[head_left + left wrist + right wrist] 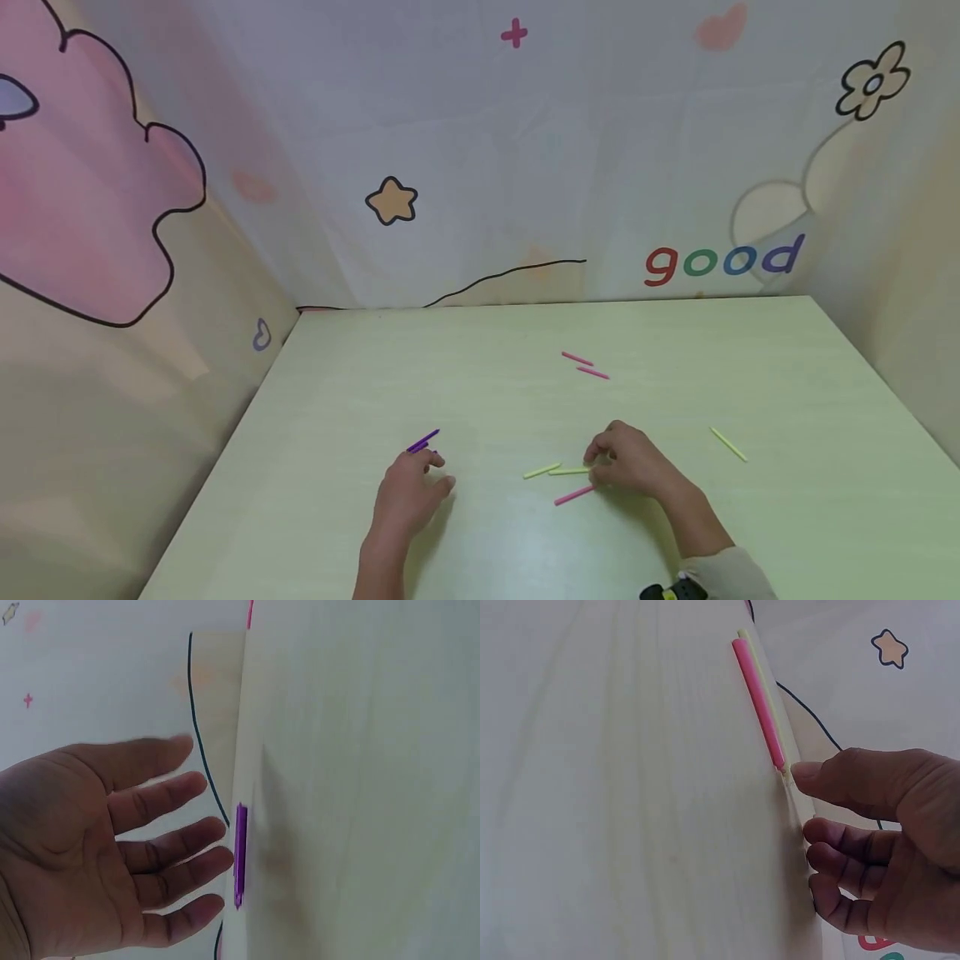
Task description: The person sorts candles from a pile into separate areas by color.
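Observation:
Two yellow sticks [542, 471] lie end to end on the table, a pink stick [573, 496] just in front of them. My right hand [626, 458] pinches the right end of the nearer yellow stick [568, 472] between thumb and index finger. In the right wrist view the thumb [817, 780] is at that stick's end, beside the pink stick [759, 701]; the index fingertip is hidden. My left hand [408, 492] is loosely spread and holds nothing. Just beyond its fingers lie purple sticks [423, 440], partly hidden by the hand.
Two pink sticks [585, 365] lie farther back on the pale table [480, 383]. A single yellow stick [728, 444] is off to the right. A printed cloth [480, 167] stands along the table's back edge, with more cloth at both sides.

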Demonstrator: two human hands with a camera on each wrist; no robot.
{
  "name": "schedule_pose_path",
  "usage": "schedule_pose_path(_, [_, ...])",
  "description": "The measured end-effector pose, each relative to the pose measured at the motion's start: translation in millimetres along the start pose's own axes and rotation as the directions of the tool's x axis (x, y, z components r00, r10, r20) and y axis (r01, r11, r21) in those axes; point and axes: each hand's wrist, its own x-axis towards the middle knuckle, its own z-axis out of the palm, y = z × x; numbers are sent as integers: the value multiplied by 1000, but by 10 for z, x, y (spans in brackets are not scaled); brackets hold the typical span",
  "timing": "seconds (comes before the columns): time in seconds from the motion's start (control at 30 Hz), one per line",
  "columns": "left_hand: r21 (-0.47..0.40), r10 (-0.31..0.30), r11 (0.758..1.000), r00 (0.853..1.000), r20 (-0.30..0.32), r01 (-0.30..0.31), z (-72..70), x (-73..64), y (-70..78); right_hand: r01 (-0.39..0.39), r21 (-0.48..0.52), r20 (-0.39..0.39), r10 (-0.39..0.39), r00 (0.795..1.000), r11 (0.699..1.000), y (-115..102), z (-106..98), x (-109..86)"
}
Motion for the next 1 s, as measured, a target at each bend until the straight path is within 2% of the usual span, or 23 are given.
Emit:
schedule_pose_path(0.1, [-1,90,996,995,36,-90,58,-30,53,-7,6,5,7,1000,1000,13,-1,0])
schedule_pose_path(0.23, [-12,146,989,987,62,-145,122,-49,108,-22,19,13,22,1000,1000,30,0,3])
schedule_pose_path(0.63, [-62,199,979,975,103,-193,226,-9,227,-23,49,7,23,1000,999,62,10,26])
schedule_pose_path(1.0, [-114,235,969,958,167,-218,304,28,332,-97,95,38,93,995,991,76,36,47])
